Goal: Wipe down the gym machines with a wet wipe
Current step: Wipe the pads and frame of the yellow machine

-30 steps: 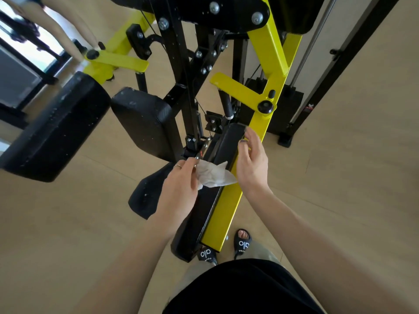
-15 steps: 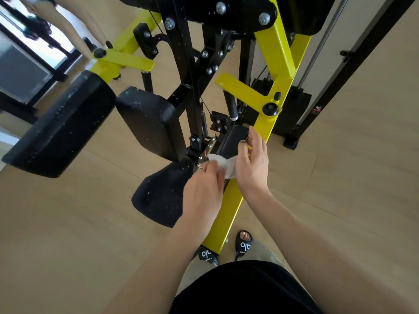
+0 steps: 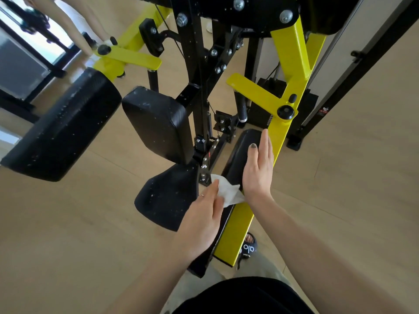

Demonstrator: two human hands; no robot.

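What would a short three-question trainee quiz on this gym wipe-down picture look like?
1. True or false: the right hand lies flat on the narrow black pad.
2. Which hand holds the white wipe?
3. The beam beside that pad is: A red, B yellow, C blue?

Key: 1 true. 2 the left hand. 3 B.

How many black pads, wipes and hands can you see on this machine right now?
Black pads: 4
Wet wipe: 1
Hands: 2, left hand, right hand
Total: 7
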